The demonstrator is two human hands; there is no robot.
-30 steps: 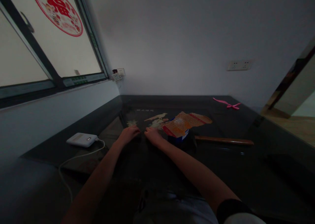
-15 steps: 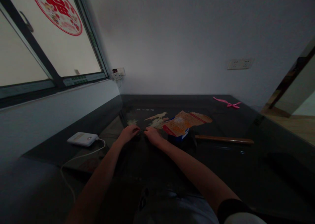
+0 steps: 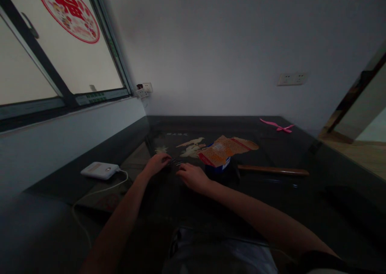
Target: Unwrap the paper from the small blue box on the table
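Observation:
My left hand (image 3: pixel 158 162) rests on the dark table, its thumb and fingers pinched together. Right at its fingertips lie several thin, shiny metal pieces (image 3: pixel 177 162) that look like nails; whether one is between the fingers is too small to tell. Just to the right of them is my right hand (image 3: pixel 194 176), low over the table with curled fingers, and what it may hold is hidden. Beyond its wrist, a blue container (image 3: pixel 219 168) stands under a torn orange-brown printed packet (image 3: pixel 224 149). A hammer (image 3: pixel 273 170) with a brown wooden handle lies farther right, its dark head hard to make out.
A white power bank (image 3: pixel 100 170) with a white cable (image 3: pixel 101 189) lies on the left. A pink ribbon (image 3: pixel 279 126) is at the far right of the table (image 3: pixel 193 123). A window (image 3: pixel 90 65) borders the left side, and a wall (image 3: pixel 211 53) stands behind.
My right hand has drawn back toward me and slightly right, away from my left hand. The thin metal pieces between the hands now show. My left hand stays nearly in place.

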